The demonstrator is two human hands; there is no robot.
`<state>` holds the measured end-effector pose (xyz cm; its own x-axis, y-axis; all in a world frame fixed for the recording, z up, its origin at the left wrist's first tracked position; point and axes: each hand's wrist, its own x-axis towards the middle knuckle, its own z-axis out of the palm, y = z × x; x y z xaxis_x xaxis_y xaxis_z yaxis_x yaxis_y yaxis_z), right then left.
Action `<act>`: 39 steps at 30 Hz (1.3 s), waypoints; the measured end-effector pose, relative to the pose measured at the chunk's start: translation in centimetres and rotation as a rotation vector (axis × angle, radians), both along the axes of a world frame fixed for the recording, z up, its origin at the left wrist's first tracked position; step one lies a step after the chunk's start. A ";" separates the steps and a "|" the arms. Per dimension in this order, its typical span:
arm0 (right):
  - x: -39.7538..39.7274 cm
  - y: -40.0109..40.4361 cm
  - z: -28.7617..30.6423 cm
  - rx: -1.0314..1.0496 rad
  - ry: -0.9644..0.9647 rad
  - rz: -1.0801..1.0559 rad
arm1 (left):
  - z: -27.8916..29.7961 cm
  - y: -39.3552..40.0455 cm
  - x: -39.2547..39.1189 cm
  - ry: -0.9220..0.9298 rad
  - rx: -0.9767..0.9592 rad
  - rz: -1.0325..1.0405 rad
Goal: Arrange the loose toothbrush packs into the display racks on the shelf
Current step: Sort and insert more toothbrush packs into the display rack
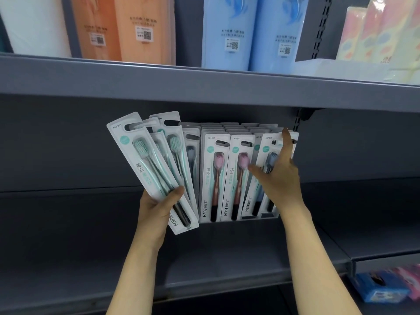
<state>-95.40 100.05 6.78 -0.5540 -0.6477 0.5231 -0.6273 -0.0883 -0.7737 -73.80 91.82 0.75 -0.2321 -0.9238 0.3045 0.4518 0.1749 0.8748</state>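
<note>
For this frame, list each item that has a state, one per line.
Left hand: grips a fan of loose green toothbrush packs, tilted.
Right hand: fingers spread, touching the blue packs in the rack.
Pink packs: upright in the rack.

Orange packs [127, 30], blue packs [247, 32] (upper shelf), blue box [381, 289].

a shop: grey retail shelving [204, 87] stocked with packaged goods [229, 32].

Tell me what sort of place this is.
Most likely a shop aisle: grey metal shelving, identical carded toothbrush packs standing in rows, more packs fanned in the left hand, and bagged goods with barcode labels above.
</note>
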 end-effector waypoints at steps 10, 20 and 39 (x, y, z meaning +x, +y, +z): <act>-0.1 -0.7 -0.3 0.049 0.020 0.038 | 0.0 -0.3 0.1 0.006 -0.006 -0.008; 0.3 -0.2 0.6 0.168 0.059 -0.001 | 0.1 -0.5 0.4 0.000 -0.020 -0.027; 9.2 -7.3 4.6 -0.182 0.823 -0.253 | 0.6 -2.5 3.6 0.004 0.005 0.010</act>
<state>-86.16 92.74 11.33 -0.0711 -0.4244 0.9027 -0.9972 0.0511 -0.0545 -70.19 89.31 1.34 -0.2220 -0.9275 0.3008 0.4537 0.1748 0.8738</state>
